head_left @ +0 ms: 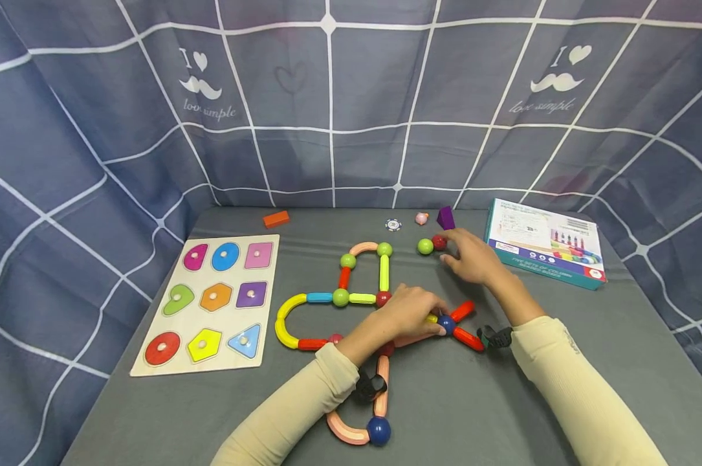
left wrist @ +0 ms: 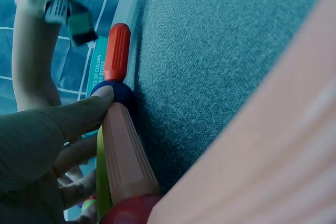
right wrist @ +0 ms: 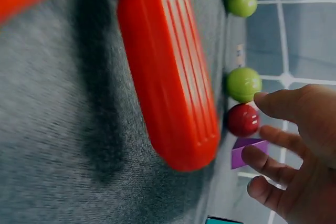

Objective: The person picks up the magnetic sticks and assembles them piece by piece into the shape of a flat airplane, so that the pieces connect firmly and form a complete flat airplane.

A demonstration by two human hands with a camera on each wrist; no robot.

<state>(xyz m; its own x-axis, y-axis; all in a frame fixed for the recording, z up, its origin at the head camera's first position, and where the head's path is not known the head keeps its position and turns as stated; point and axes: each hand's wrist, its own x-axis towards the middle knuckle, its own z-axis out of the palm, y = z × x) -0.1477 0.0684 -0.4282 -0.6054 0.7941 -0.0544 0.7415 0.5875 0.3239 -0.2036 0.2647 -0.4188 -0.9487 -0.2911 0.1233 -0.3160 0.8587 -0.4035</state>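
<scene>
With its thumb on a blue ball (head_left: 446, 325), my left hand (head_left: 409, 314) pinches the joint of a magnetic stick figure; the other fingers are partly hidden behind the sticks. Two red sticks (head_left: 469, 340) branch off that ball. A peach stick (left wrist: 126, 150) and a yellow-green one run back from it to a red ball (left wrist: 131, 211). Farther back, my right hand (head_left: 473, 257) reaches with spread fingers to a loose dark red ball (right wrist: 243, 120), which sits beside a green ball (right wrist: 244, 84). Whether a fingertip touches the red ball is unclear.
Left stands a wooden shape puzzle board (head_left: 198, 304). A teal and white box (head_left: 545, 243) lies at the back right. Along the back are an orange block (head_left: 276, 219), a poker chip (head_left: 393, 224), a small pink figure (head_left: 422, 218) and a purple prism (head_left: 446, 218).
</scene>
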